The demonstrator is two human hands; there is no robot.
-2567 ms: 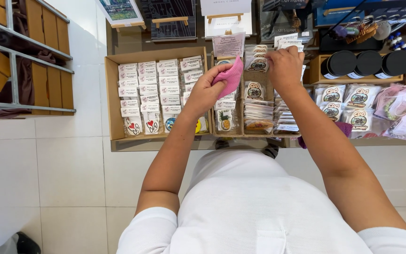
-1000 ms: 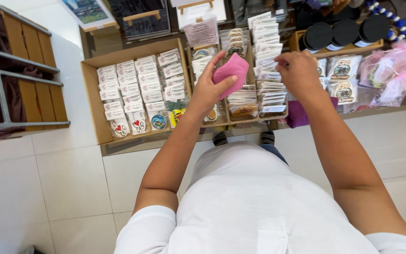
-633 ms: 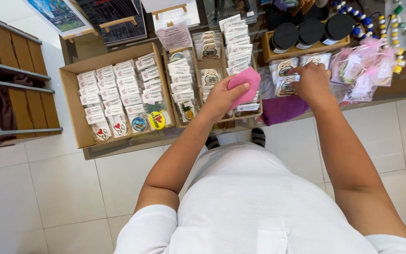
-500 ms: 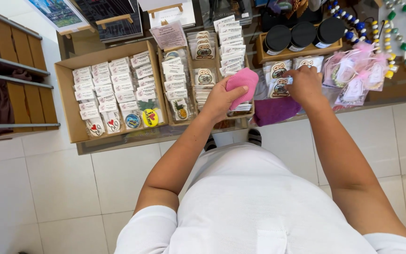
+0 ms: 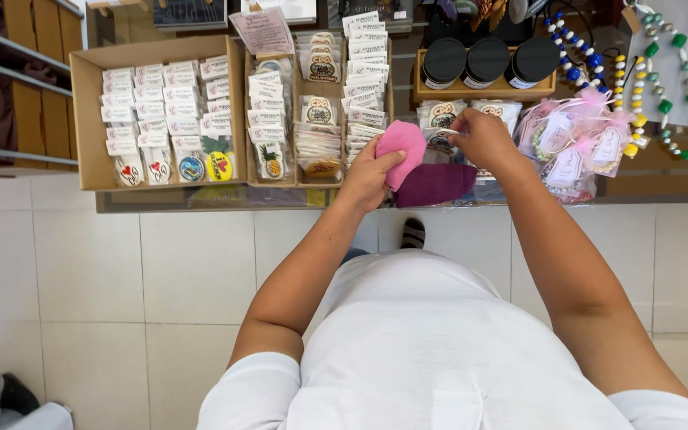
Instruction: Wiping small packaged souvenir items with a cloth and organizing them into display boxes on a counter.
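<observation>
So the left hand (image 5: pixel 369 171) has its grip wrapped around a pink cloth (image 5: pixel 402 147), fingers curled on it and holding it up just above the front edge of the tabletop (image 5: pixel 201 199). Right below and touching it there's a dark purple cloth (image 5: pixel 433 184) lying flat on the tabletop. The right hand (image 5: pixel 483 139) is just beside, with its fingertips pinched on a small clear packet (image 5: pixel 442 138) with a round patch inside, part of a row of similar packets right under a wooden tray (image 5: pixel 483 84) that carries three black-lidded jars (image 5: pixel 487 60). To the left, a cardboard box (image 5: pixel 89 111) is packed with rows of little white-carded packets, and next to it there are narrower compartments with more carded packets (image 5: pixel 364 72) standing in stacks. To the right of the right hand sit pink organza bags (image 5: pixel 567 143) with tags, and further right some beaded strings (image 5: pixel 662 87) in green, blue and white hang down. Floor is pale tile.
</observation>
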